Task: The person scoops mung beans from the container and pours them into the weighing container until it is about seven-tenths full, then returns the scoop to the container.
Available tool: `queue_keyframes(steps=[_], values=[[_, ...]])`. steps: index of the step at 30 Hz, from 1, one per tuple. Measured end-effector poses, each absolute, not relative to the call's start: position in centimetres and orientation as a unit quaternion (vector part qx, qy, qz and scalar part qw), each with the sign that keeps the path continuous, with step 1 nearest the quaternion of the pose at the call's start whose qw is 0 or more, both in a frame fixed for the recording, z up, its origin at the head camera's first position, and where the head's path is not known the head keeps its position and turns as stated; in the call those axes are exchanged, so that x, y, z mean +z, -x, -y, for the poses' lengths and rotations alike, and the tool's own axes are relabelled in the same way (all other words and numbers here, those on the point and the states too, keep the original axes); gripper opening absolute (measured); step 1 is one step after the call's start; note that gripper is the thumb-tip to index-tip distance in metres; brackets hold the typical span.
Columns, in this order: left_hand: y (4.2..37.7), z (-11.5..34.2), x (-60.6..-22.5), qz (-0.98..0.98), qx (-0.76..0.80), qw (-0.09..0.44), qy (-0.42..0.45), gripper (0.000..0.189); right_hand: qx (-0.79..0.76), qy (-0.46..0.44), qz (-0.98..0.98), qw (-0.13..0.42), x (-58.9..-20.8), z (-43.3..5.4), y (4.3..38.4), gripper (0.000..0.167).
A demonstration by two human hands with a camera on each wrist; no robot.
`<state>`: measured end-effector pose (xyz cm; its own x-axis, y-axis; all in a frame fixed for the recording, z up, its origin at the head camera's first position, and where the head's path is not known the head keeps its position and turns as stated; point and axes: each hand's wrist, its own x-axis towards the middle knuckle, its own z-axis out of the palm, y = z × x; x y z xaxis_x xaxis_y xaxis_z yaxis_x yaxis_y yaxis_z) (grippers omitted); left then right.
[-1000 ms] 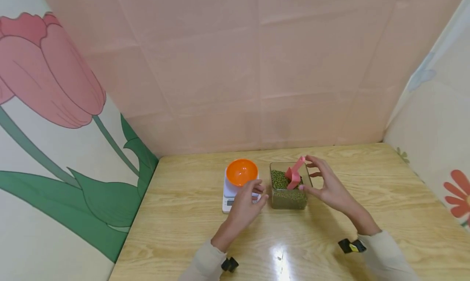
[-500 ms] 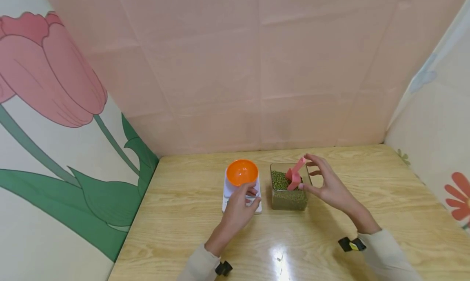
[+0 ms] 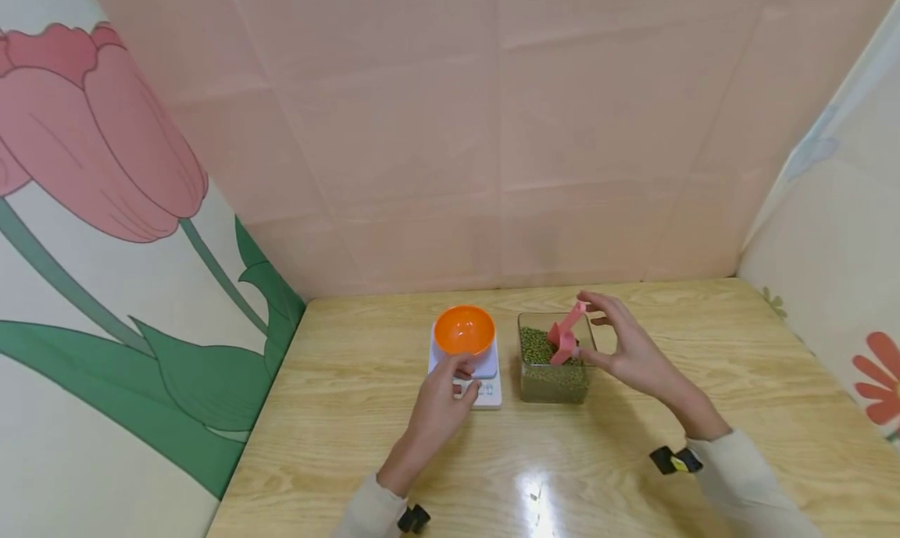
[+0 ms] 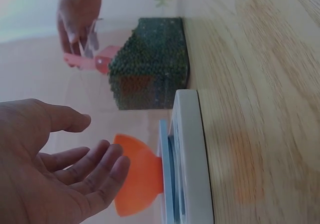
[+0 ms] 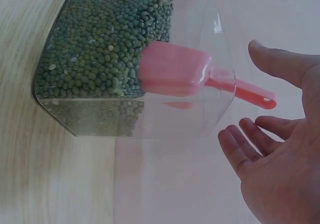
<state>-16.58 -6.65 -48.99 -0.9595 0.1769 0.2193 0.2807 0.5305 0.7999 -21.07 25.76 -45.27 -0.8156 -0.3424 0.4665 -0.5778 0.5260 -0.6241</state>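
Observation:
An orange bowl (image 3: 464, 331) sits on a white kitchen scale (image 3: 490, 397). Beside the scale is a clear square container (image 3: 553, 390) of green mung beans (image 3: 534, 344). A pink scoop (image 5: 175, 68) stands in these beans, its handle sticking up past the rim. My left hand (image 3: 437, 404) hovers at the front of the scale, fingers loosely bent and holding nothing; the left wrist view has its fingertips close to the bowl. My right hand (image 3: 633, 357) is spread at the container's right side. In the right wrist view, a gap separates its thumb and fingers from the scoop handle.
Everything stands on a wood-grain table (image 3: 337, 413). A pink backdrop (image 3: 394, 147) rises along its far edge. On the left is a panel with a printed tulip (image 3: 133, 140), and on the right a pale panel with a red flower (image 3: 879, 378).
My left hand has drawn left and a little down across the front of the scale, uncovering its buttons. The right hand has shifted slightly left at the scoop handle. Bowl and container stay put.

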Motion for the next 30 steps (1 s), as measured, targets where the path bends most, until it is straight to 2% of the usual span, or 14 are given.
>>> queue_keyframes(steps=[15,24,30], values=[[16.5,9.6,-49.4,0.906,-0.406,0.075,0.095,0.04,0.355,-0.27,0.886,0.125,-44.0,-24.9,21.8,0.081],[16.5,10.7,-50.1,0.927,-0.346,0.11,0.091,0.045,0.33,-0.273,0.898,0.103,-43.0,-24.7,21.8,0.078],[16.6,11.3,-50.6,0.933,-0.335,0.104,0.082,0.048,0.3,-0.286,0.904,0.103,-42.2,-24.3,22.1,0.076]])
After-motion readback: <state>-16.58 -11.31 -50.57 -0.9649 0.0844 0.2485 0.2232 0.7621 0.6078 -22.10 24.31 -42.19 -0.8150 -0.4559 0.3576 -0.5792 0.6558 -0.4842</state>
